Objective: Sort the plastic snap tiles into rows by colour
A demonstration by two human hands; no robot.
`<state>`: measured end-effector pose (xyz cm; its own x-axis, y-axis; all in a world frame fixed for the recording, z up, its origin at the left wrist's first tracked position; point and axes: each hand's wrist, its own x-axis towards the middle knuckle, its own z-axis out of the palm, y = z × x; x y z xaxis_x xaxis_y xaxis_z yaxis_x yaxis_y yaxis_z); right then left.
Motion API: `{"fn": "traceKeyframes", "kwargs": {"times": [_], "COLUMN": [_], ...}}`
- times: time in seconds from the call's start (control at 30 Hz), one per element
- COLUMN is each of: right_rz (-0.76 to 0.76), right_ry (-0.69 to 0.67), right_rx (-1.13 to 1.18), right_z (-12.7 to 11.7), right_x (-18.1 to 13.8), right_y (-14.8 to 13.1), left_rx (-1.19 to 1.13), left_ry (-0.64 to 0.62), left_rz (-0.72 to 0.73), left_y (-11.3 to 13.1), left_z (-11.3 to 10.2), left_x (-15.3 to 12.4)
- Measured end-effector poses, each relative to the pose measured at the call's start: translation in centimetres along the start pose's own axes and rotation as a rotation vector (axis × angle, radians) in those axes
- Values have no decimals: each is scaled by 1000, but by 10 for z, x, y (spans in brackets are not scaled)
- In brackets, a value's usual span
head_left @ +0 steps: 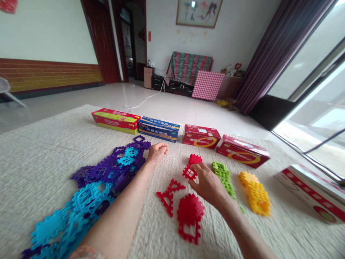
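Observation:
My left hand rests on the mat as a loose fist beside the purple interlocking building pieces; nothing shows in its fingers. Turquoise pieces are heaped with the purple ones along the left. My right hand has thumb and fingertips around the edge of a red window-shaped building piece. Just behind that piece is another red piece. Nearer to me lie red triangular frames and a stack of red pieces. Green pieces are partly hidden by my right hand and forearm.
Yellow pieces form a row at the right. Across the back stand a red-and-yellow box, a blue box and two red boxes, one left and one right. A white-and-red box is far right. All rest on a beige mat.

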<state>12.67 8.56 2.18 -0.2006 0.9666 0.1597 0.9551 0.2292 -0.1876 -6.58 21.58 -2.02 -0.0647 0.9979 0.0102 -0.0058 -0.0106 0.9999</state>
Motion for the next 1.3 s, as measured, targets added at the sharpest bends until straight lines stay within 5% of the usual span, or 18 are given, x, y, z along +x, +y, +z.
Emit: {"fn": "traceKeyframes", "kwargs": {"times": [0.23,0.5,0.87,1.07,1.3], "right_rz": [14,24,-117,-219,-216], "right_ry": [193,203,-165,-220,-189], "right_rx": [-87,-90,272,235,94], "right_z": [6,4,-34,-39,-25], "right_x": [5,3,-46,-88,-98], "right_y": [7,9,-13,-32,-44], "left_rx": [17,11,24,35,47], "left_ry": [8,5,1,-5,-7], "left_rz": [0,8,33,55,52], "left_y": [2,-1,-3,-11,-9], "left_z": [1,0,0,0,0], "left_x": [-1,1,1,6,5]}}
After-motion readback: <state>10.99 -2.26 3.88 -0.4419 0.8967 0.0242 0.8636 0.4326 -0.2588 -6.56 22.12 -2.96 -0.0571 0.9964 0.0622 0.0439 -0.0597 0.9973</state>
